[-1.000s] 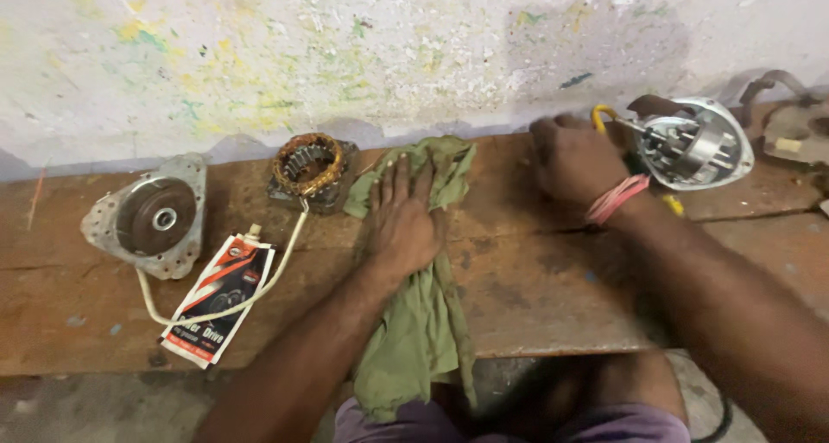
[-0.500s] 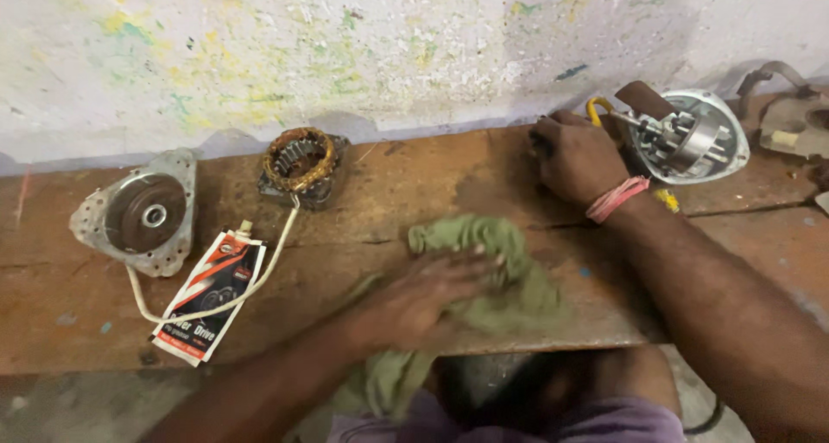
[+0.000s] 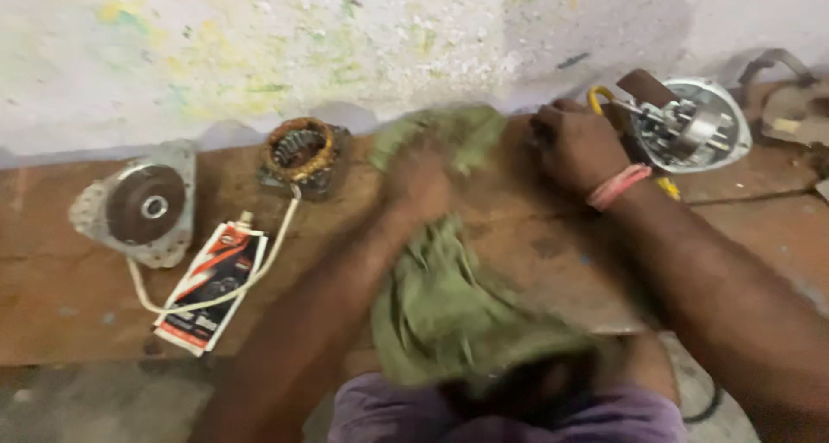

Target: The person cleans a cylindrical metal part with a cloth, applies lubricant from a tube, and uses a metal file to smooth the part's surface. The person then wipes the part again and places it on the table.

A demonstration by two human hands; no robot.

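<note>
At the bottom centre of the frame, nearest the camera, one green cloth (image 3: 440,309) hangs over the front edge of the wooden bench (image 3: 69,305) and runs up across its middle toward the wall. The left hand (image 3: 423,180) lies on top of the cloth in the upper middle of the frame, blurred by motion, so whether its fingers are spread or bunched cannot be told; the forearm crosses the cloth's lower left part and hides some of it. To the lower left lies one flat red, white and black packet (image 3: 207,289), with one pale cord (image 3: 250,275) looping over it. Farther back on the left sits one round metal end cover (image 3: 142,203), and just right of it one stator with copper windings (image 3: 302,154), close to the cloth's far end. At the upper right, the right hand (image 3: 574,145), a pink band at its wrist, is curled into a closed grip beside one open metal motor housing (image 3: 691,123), the fingers turned away so what they grasp is hidden. Behind everything stands a stained pale wall (image 3: 259,46).
</note>
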